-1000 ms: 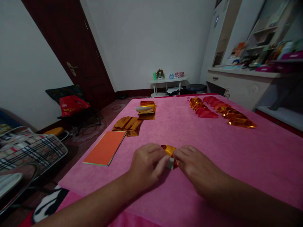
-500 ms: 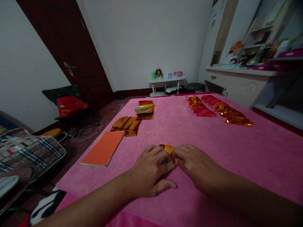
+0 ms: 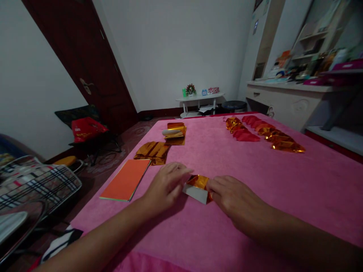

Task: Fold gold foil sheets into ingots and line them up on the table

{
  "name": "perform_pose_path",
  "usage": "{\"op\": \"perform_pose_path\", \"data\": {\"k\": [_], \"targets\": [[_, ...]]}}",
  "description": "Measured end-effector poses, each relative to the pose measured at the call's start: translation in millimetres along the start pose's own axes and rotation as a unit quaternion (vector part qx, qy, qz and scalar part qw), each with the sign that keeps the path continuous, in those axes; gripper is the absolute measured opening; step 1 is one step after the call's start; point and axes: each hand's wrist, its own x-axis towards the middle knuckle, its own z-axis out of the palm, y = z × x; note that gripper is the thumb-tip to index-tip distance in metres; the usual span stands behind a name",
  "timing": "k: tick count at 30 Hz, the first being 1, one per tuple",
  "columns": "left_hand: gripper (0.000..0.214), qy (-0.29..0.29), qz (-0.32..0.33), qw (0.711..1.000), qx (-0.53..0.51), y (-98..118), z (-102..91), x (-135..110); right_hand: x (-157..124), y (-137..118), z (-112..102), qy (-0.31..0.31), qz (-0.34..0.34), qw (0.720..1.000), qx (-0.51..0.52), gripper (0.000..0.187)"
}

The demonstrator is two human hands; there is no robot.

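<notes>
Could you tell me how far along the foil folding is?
Done: rows of folded gold and red pieces, far right. In hand: left hand and right hand press one partly folded gold foil sheet. Left: unfolded gold sheets and an orange paper stack.

Head-worn view, facing forward and down (close) over the pink table point(image 3: 255, 170), room beyond

Pink cloth-covered table point(image 3: 283, 181): flat orange paper stack point(image 3: 126, 179) near left edge, loose gold foil sheets point(image 3: 152, 151) just behind it, folded red-and-gold foil pieces point(image 3: 263, 133) far right.
</notes>
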Motion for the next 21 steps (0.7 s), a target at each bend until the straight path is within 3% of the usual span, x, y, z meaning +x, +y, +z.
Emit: {"op": "perform_pose_path", "data": {"k": [2,7,11,15,21], "targets": [[0.031,-0.016,-0.038,0.999,-0.019,-12.6,-5.6,5.3,-0.5,3.6,3.5,0.013,-0.015,1.0,-0.009,0.019],[0.028,-0.131,-0.02,0.987,-0.086,-22.2,-7.4,7.1,5.7,29.6,10.8,0.068,-0.073,0.993,-0.065,0.019],[0.034,-0.156,0.02,0.984,-0.082,-19.5,-6.1,1.3,14.5,49.8,11.4,0.069,-0.081,0.991,-0.081,0.02],[0.028,-0.171,0.079,0.981,-0.034,-16.2,-5.7,-2.7,16.8,56.4,10.3,0.063,-0.082,0.994,-0.046,0.024],[0.02,-0.153,0.095,0.982,0.053,1.7,7.3,-8.0,19.4,57.3,-1.7,0.039,-0.024,0.999,0.015,0.041]]}}
